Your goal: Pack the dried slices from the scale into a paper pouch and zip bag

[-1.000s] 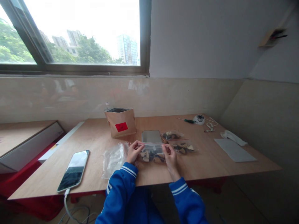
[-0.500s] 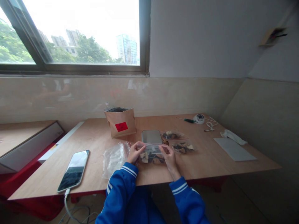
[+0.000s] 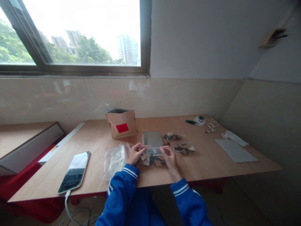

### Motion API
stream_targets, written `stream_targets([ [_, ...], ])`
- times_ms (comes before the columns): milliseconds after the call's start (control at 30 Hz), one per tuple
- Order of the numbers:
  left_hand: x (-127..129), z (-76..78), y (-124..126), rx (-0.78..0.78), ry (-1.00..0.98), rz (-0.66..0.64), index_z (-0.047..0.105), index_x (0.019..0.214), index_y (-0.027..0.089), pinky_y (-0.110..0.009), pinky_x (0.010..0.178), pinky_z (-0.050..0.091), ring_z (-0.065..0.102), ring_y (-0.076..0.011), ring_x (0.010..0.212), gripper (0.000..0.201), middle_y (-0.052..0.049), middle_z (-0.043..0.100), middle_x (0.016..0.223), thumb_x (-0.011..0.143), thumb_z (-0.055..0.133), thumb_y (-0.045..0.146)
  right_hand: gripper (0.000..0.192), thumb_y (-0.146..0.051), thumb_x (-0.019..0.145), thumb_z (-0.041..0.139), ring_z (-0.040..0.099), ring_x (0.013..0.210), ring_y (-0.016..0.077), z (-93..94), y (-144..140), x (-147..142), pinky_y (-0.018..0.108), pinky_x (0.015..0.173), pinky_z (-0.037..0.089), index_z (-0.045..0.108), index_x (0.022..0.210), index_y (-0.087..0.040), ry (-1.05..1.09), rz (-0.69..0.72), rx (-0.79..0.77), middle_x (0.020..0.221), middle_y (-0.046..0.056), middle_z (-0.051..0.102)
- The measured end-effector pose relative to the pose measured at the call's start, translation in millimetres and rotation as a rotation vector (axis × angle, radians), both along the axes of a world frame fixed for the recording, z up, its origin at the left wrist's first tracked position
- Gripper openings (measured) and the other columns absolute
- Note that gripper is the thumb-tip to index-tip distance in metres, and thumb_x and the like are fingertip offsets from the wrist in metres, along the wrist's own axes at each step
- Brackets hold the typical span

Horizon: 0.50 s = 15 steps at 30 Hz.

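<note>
Between my two hands is a clear zip bag (image 3: 154, 159) with dark and pale dried pieces inside, near the table's front edge. My left hand (image 3: 136, 153) pinches the left end of its top strip. At the right end, the fingers of my right hand (image 3: 169, 156) are closed on the same strip. Just behind the bag lies a flat grey-topped scale (image 3: 152, 138). Two more filled zip bags rest to the right, one farther back (image 3: 173, 136) and one nearer (image 3: 184, 148). Beside my left hand is a pile of empty clear bags (image 3: 115, 160).
A brown paper pouch (image 3: 123, 124) with a red label stands open at the back. A phone (image 3: 74, 172) on a cable lies at left. Toward the right are a screwdriver (image 3: 190, 121), a white dome camera (image 3: 200, 120), a white sheet (image 3: 235, 151) and a white cloth (image 3: 235, 138).
Almost nothing differs. Both hands stay at the two ends of the bag's top strip, and the bag keeps its place.
</note>
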<state>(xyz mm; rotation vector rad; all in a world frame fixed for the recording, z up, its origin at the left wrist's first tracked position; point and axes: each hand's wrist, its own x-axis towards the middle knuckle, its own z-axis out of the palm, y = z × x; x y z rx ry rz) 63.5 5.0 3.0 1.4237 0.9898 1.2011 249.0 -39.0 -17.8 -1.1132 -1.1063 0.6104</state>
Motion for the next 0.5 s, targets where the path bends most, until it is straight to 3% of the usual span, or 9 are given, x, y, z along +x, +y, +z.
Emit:
stream_targets([
  [300,0.5,-0.1,-1.0,-0.031,-0.032,-0.126,0.069,0.084,0.014,-0.029,0.073,0.049,0.064,-0.0199,0.080,0.033,-0.007,0.070,0.084,0.068,0.070,0.042,0.024,-0.040,0.071,0.068,0.068,0.078,0.0231,5.7,-0.8,-5.6,0.038,0.074,0.055,0.071,0.079,-0.018,0.065,0.139,-0.043,0.082,0.006,0.073],
  [500,1.0,1.8,-1.0,0.005,-0.019,-0.099,0.068,0.079,0.015,-0.027,0.069,0.048,0.062,-0.0177,0.075,0.028,-0.005,0.068,0.077,0.068,0.071,0.040,0.020,-0.038,0.073,0.066,0.067,0.076,0.0211,6.0,-1.9,-4.7,0.035,0.073,0.055,0.069,0.078,-0.018,0.040,0.146,-0.040,0.079,0.005,0.072],
])
